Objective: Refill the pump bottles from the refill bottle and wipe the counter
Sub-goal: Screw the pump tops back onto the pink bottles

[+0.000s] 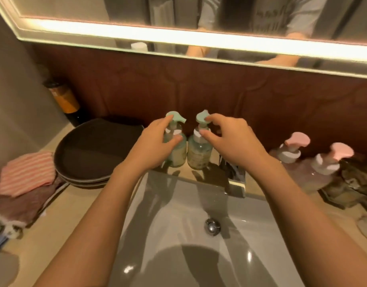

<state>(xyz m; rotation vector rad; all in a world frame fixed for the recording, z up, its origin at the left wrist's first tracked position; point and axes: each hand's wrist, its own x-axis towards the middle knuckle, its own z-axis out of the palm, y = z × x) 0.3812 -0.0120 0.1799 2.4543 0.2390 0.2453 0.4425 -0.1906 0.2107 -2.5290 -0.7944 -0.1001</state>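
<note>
Two clear pump bottles with mint-green pump heads stand side by side behind the sink. My left hand [155, 142] curls round the neck of the left green bottle [177, 154], index finger up at its pump head. My right hand [230, 139] pinches the pump head and collar of the right green bottle [199, 156]. Two pink-headed pump bottles [290, 152] [327, 162] stand to the right. A striped pink cloth [27, 172] lies on the counter at the left.
A grey sink [188, 235] with a chrome drain and a chrome tap [234, 177] sits below my arms. Stacked dark plates [91, 154] lie at the left, an orange-labelled container [64, 98] behind them. A dark tray [348, 187] sits at the right. A mirror hangs above.
</note>
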